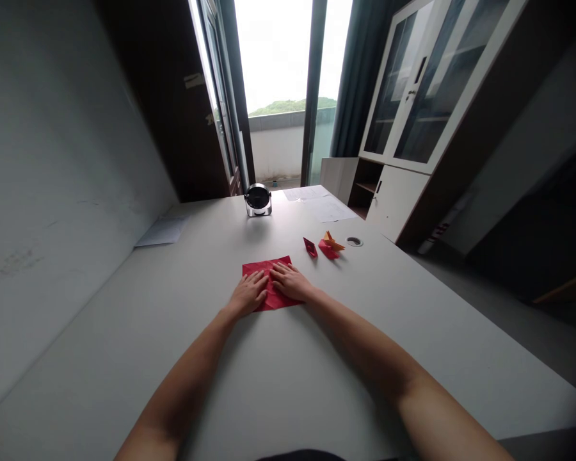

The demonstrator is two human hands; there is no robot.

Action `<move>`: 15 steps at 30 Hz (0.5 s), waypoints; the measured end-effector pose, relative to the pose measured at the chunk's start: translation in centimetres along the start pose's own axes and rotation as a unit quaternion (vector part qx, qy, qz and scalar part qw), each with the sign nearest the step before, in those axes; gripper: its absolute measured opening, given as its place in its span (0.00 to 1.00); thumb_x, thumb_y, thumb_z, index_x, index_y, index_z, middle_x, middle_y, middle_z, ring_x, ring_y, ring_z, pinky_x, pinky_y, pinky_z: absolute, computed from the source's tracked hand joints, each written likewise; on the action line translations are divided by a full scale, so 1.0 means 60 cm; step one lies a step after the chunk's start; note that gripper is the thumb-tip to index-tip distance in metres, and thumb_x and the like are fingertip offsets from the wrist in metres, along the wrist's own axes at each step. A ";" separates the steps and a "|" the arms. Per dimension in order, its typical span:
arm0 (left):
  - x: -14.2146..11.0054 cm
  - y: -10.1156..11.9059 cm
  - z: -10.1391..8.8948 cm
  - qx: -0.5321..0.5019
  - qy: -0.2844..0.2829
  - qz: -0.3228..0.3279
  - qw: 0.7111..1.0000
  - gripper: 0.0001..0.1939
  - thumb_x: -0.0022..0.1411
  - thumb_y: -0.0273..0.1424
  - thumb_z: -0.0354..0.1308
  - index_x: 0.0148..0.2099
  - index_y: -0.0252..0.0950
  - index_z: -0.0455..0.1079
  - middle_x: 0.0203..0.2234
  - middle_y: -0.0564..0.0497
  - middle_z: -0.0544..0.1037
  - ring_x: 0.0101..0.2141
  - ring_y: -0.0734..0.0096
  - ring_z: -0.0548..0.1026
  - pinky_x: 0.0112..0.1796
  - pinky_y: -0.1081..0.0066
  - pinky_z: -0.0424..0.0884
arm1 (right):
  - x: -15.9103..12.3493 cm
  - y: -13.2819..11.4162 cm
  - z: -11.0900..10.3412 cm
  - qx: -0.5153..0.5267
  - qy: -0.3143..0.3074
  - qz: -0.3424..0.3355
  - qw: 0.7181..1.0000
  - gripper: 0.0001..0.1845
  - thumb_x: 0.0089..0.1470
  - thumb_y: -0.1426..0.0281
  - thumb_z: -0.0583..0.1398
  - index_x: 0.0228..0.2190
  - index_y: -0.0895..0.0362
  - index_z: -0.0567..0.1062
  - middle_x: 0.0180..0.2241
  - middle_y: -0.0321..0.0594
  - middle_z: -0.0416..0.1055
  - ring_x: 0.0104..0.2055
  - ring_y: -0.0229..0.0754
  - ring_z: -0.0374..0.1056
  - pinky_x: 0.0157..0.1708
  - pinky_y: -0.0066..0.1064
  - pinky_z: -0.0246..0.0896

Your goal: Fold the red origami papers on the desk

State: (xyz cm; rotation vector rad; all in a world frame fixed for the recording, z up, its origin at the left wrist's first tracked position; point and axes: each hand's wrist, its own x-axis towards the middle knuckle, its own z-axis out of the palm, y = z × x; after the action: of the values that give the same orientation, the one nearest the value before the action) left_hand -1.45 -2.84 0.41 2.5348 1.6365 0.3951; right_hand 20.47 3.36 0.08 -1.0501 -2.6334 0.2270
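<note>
Lying far off on the left side of the grey table point(125, 333), close to the wall, was a white sheet of paper point(162, 231). Next came the left hand point(248, 293), which lay flat with its fingers spread on the left part of the red paper point(265, 267). It gripped nothing; it only pressed down. The red paper sat in the middle of the table, right in front of the person, and it looked partly folded. Behind it, further away, stood a small black and silver fan point(258, 199). The right hand point(290, 282) lay flat too, palm down, on the right part of the red paper, with its fingertips almost meeting those of the left hand. It held nothing either. To make a good fold here, I think both hands should push firmly and slide outward along the crease, keeping the edges lined up so the paper does not slip. Further right lay a small red folded piece point(310, 247), then a red and orange folded shape point(331, 246) just beside it, and a round cable hole point(354, 241) in the table. More white papers point(321, 202) lay near the far edge.
</note>
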 end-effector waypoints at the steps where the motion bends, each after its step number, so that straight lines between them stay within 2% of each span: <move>1: 0.001 -0.003 0.002 -0.003 -0.010 -0.019 1.000 0.28 0.68 0.42 0.46 0.68 0.44 0.56 0.68 0.47 0.54 0.67 0.57 0.51 0.64 0.52 0.45 | 0.001 0.004 0.002 -0.004 -0.004 0.019 1.000 0.28 0.65 0.57 0.49 0.63 0.52 0.61 0.66 0.44 0.54 0.69 0.49 0.46 0.66 0.46 0.39; 5: 0.002 -0.031 0.008 0.002 -0.020 -0.116 0.993 0.32 0.68 0.48 0.44 0.69 0.43 0.53 0.69 0.45 0.51 0.68 0.52 0.47 0.63 0.48 0.43 | -0.001 0.022 0.002 -0.016 -0.009 0.078 0.997 0.30 0.65 0.56 0.50 0.63 0.54 0.60 0.67 0.48 0.52 0.70 0.51 0.45 0.65 0.49 0.38; 10: -0.006 -0.056 0.008 0.029 0.044 -0.235 0.971 0.34 0.67 0.50 0.44 0.68 0.39 0.54 0.68 0.39 0.54 0.66 0.48 0.50 0.62 0.47 0.43 | -0.006 0.029 -0.002 -0.024 0.042 0.144 0.988 0.32 0.63 0.56 0.52 0.63 0.57 0.61 0.66 0.53 0.52 0.68 0.55 0.47 0.64 0.48 0.41; 12: -0.008 -0.054 0.006 0.036 0.071 -0.247 0.966 0.34 0.66 0.49 0.46 0.68 0.38 0.55 0.66 0.37 0.58 0.65 0.47 0.53 0.62 0.48 0.46 | -0.005 0.029 -0.002 -0.019 0.063 0.168 0.984 0.33 0.61 0.57 0.54 0.63 0.58 0.61 0.65 0.55 0.55 0.67 0.57 0.49 0.64 0.48 0.43; 15: -0.009 -0.044 0.000 0.034 0.097 -0.219 0.970 0.31 0.65 0.45 0.50 0.66 0.38 0.58 0.61 0.38 0.65 0.59 0.51 0.61 0.59 0.54 0.54 | -0.003 0.033 -0.002 0.031 0.087 0.151 0.984 0.33 0.58 0.58 0.58 0.62 0.56 0.63 0.61 0.52 0.62 0.63 0.55 0.56 0.62 0.48 0.48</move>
State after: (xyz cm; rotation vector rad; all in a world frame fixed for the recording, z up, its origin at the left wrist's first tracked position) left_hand -3.95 -2.21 -0.26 2.1381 2.2438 0.5601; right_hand 21.90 4.65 -0.36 -1.3791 -2.2907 0.2666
